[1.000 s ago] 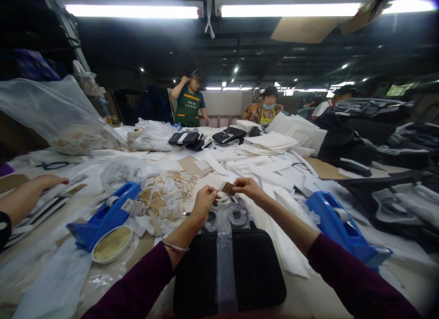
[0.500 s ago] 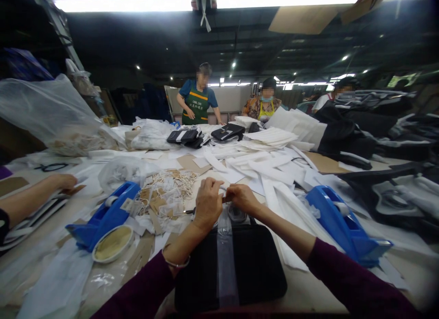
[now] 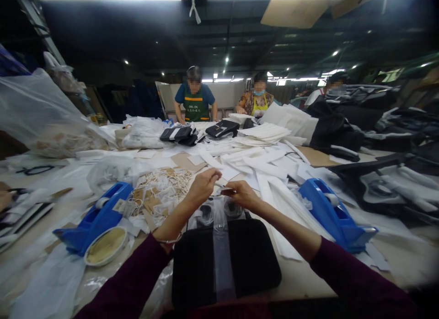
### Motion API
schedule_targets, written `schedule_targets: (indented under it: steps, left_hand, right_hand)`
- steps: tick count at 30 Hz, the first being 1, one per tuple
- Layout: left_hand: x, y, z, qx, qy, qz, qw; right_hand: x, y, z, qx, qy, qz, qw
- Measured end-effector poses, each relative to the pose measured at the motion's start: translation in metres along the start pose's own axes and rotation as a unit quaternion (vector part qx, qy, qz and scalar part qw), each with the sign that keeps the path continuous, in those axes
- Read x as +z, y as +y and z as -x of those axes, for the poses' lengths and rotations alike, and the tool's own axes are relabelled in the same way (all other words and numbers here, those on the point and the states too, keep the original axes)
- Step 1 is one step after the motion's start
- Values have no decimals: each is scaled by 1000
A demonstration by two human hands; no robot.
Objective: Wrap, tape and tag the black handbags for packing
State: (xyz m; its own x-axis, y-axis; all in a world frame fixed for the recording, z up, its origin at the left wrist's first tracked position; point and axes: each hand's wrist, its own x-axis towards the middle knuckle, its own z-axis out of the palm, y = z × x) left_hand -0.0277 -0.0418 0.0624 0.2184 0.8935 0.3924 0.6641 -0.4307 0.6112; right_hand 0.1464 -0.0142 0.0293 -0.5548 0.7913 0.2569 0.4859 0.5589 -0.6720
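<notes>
A black bag [image 3: 255,257] lies flat before me, with a clear plastic band [image 3: 222,264] around its middle. Above its far edge, my right hand [image 3: 243,194] is closed in a pinch on a small flat tag-like piece [image 3: 225,189]. Beside it and a little higher, my left hand [image 3: 205,184] has its fingertips pressed together; whatever is in them is too thin to make out. Coiled clear plastic-wrapped parts [image 3: 233,208] sit at the bag's far edge, just under my hands. Left of them lies a pile of tags with cream strings [image 3: 164,186].
Blue tape dispensers stand left [image 3: 98,216] and right [image 3: 334,214]. A round tub of yellowish paste [image 3: 106,246] is near the left one. White foam strips [image 3: 274,209] and black bags [image 3: 222,128] spread across the table. Co-workers [image 3: 195,99] stand at the far side.
My left hand has moved up and apart from my right, which keeps its pinch. At the far left, another person's hand has drawn back toward the edge. The view has shifted slightly.
</notes>
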Motion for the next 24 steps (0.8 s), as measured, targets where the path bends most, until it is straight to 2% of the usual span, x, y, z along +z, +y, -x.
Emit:
schedule_targets:
  steps: [2, 5, 9, 12, 18, 21, 24]
  left_hand:
    - [10, -18, -13, -17, -25, 30, 999]
    - [30, -42, -22, -17, -82, 41, 996]
    - [48, -53, -21, -7, -78, 61, 995]
    - [52, -55, -20, -16, -70, 67, 995]
    - [66, -61, -27, -79, -44, 11, 996]
    - [70, -60, -28, -94, -56, -19, 994]
    - [70, -55, -27, -103, -62, -41, 992]
  right_hand:
    - [-2, 7, -1, 7, 14, -108, 994]
    - [-8, 15, -8, -47, 42, -255, 965]
    - [-16, 14, -21, -62, 63, -313, 946]
    - [-15, 7, -30, -46, 44, -320, 945]
    - [-7, -10, -54, 14, 13, -316, 948]
    - [-8, -6, -78, 82, 16, -369, 926]
    - [-8, 13, -102, 170, 38, -415, 893]
